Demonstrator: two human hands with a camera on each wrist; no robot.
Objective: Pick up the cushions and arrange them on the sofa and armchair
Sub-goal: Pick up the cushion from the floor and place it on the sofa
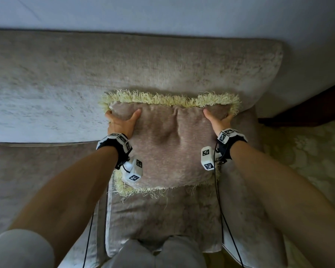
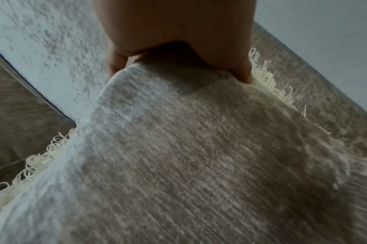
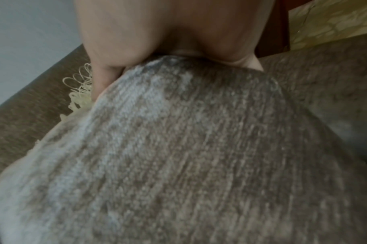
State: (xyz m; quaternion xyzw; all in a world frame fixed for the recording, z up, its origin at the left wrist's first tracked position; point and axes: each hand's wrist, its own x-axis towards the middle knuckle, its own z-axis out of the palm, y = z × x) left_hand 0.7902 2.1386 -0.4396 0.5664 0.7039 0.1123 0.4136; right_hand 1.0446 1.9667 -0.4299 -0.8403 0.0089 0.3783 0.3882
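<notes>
A taupe cushion with a cream looped fringe leans against the backrest of the beige sofa, its lower edge over the seat. My left hand grips its upper left corner, thumb on the front and fingers curled behind. My right hand grips the upper right corner the same way. In the left wrist view the cushion fills the frame under my left hand. The right wrist view shows the cushion under my right hand, whose fingertips are hidden behind the fabric.
The seat cushion lies below, with my knees at its front edge. The sofa's right arm borders a patterned cream carpet. Dark wooden furniture stands at the right. A pale wall rises behind.
</notes>
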